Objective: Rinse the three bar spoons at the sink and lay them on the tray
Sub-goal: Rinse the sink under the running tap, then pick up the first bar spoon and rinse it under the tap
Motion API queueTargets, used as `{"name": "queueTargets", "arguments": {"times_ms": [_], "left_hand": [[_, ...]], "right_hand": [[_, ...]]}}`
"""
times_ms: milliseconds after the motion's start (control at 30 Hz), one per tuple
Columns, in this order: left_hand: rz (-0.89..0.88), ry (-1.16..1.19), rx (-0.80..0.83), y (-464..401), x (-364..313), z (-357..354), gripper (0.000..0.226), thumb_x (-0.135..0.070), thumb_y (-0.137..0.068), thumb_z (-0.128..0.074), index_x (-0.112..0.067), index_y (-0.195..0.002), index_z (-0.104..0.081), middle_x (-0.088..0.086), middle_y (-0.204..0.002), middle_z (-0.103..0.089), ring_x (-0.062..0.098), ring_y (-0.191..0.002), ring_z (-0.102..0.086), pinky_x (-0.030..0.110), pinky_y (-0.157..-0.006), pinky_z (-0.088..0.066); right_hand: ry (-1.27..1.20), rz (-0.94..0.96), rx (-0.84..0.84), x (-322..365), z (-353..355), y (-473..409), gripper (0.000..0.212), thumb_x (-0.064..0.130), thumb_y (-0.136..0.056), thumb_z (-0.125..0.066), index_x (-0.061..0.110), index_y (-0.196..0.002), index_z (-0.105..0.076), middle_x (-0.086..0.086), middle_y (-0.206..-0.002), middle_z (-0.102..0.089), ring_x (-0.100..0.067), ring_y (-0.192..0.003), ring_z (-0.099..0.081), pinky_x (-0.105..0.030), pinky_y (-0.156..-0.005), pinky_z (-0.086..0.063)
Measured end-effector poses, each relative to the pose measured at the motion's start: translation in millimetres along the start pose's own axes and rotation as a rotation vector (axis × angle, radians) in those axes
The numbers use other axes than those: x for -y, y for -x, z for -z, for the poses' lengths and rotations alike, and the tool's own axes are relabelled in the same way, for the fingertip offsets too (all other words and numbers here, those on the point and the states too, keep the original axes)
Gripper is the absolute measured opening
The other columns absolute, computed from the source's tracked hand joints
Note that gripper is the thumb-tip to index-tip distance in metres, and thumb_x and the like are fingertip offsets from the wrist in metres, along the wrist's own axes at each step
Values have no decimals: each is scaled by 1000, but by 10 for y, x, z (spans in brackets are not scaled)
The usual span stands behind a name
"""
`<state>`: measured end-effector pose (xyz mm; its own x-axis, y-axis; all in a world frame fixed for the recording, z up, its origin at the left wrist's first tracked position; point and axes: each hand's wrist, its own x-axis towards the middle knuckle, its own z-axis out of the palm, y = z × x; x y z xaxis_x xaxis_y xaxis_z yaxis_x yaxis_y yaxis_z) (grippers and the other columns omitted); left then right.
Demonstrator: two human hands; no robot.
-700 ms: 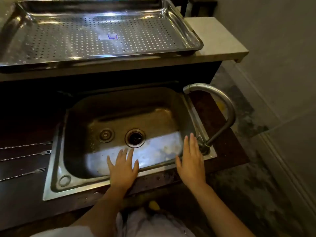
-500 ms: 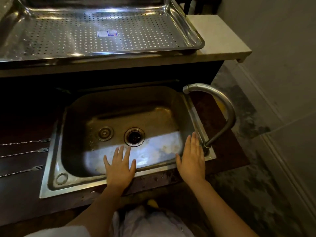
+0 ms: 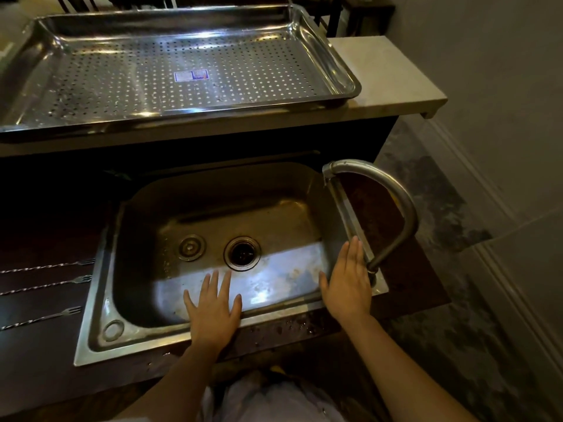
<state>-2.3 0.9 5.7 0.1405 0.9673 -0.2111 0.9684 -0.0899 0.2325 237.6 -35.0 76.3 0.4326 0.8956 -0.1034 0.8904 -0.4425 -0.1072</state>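
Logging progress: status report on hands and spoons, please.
Left hand and right hand open, empty. Three bar spoons untouched beside sink. Tray bare. Nothing blocking.

My left hand [image 3: 213,312] and right hand [image 3: 347,287] are bare, no rings, watch or gloves. My forearms are bare too. A pale, whitish garment [image 3: 274,400] shows low down between my arms.

At 9 o'clock I see three bar spoons [image 3: 45,284] cut off by the frame's left edge; only their forked ends and twisted stems show. The tray [image 3: 344,71] is clipped at its 10 o'clock corner. The sticker [image 3: 191,76] on it is unreadable.
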Motion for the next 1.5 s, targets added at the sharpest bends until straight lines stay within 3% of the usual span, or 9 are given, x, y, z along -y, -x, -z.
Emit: {"name": "queueTargets", "arguments": {"times_ms": [367,567,733,900,1000,1133,1367,1500], "left_hand": [[40,61,-24,-8,-40,156,60,-50,-93,-30,-33,-148,-10,0,-159,-7,18,-146,-3,53,-115,2],[113,82,-121,6,143,491,59,-48,-93,-31,-32,-148,-13,-3,-157,-15,13,-145,-9,53,-114,-1],[162,151,-143,144,689,815,57,-44,-92,-37,-28,-145,-24,-3,-155,-24,13,-143,-18,49,-116,-3],[233,96,-189,286,1480,1060,54,-32,-86,-49,-23,-138,-40,-2,-142,-44,16,-132,-39,36,-107,-28],[283,118,-231,349,2009,1124,46,-24,-81,-54,-18,-127,-53,2,-129,-56,21,-122,-50,37,-100,-33],[339,97,-204,369,2674,1170,43,-24,-85,-52,-24,-127,-51,-5,-132,-54,14,-125,-46,38,-107,-24],[222,30,-129,198,3481,1249,28,-26,-85,-50,-23,-111,-61,-6,-116,-60,16,-113,-52,33,-101,-31],[144,0,-63,66,3630,1209,36,-28,-86,-47,-25,-121,-55,-5,-120,-57,16,-117,-48,31,-104,-27]], "right_hand": [[-189,7,-80,81,57,-30,75,37,-92,-42,3,-145,-3,-16,-157,3,-26,-145,1,-38,-117,-14],[-300,232,5,601,9,-113,67,35,-93,-45,13,-147,-11,-10,-158,-4,-24,-145,-3,-37,-116,-15],[-360,485,133,1311,-49,-84,49,24,-89,-54,13,-136,-42,-9,-145,-40,-26,-134,-35,-38,-110,-27],[-417,614,209,2096,-123,75,38,20,-84,-60,15,-122,-58,-8,-126,-59,-28,-118,-51,-38,-100,-34],[-457,696,235,2598,-220,190,33,19,-82,-62,16,-114,-63,-6,-117,-65,-28,-112,-56,-38,-95,-40],[-446,786,290,3303,-398,372,32,23,-82,-62,18,-114,-63,-4,-115,-65,-25,-110,-56,-36,-95,-40],[-249,897,279,4305,-722,659,33,32,-84,-57,25,-115,-60,3,-118,-63,-18,-117,-50,-34,-97,-32],[-88,936,246,4501,-830,686,29,34,-85,-54,28,-112,-60,4,-114,-63,-17,-113,-50,-32,-96,-29]]}}
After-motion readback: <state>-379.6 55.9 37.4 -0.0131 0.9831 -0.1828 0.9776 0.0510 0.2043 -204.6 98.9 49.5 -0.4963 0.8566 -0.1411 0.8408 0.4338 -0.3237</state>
